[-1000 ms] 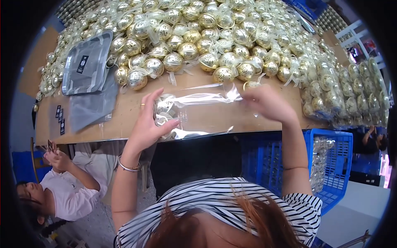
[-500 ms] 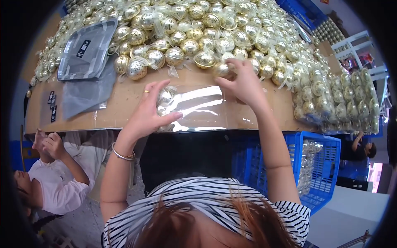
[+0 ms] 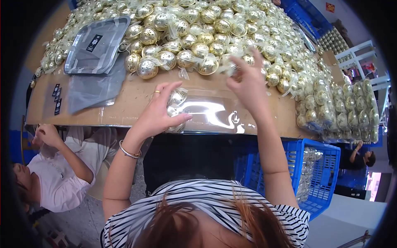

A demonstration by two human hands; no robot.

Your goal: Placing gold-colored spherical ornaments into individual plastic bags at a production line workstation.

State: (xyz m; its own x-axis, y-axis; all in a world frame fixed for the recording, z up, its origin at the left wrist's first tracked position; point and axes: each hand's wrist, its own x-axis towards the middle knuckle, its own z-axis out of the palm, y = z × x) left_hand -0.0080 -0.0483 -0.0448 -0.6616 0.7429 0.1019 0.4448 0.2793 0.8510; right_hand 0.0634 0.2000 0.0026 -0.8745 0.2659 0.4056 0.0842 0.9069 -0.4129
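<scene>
My left hand (image 3: 155, 109) curls around the left end of a clear plastic package (image 3: 206, 110) lying at the table's near edge. Inside that end, beside my fingers and thumb, a few gold ornament balls (image 3: 178, 97) show. My right hand (image 3: 250, 80) is at the front of a large heap of gold balls (image 3: 198, 37). Between its thumb and index finger sits a patterned gold ball (image 3: 236, 74), partly covered by the fingers and slightly blurred. Pale ribbons hang on many balls of the heap.
Left of my hands, grey-edged clear bags (image 3: 95, 47) lie on the cardboard-covered table (image 3: 136, 93). Packed rows of balls (image 3: 331, 105) stand at the right. Below them is a blue crate (image 3: 316, 177) with filled packs. A seated person (image 3: 62, 165) works at the left.
My right hand has moved slightly right, with its fingers lifted and a ball between thumb and index finger. My left hand stays around the package's left end. The view has shifted a little.
</scene>
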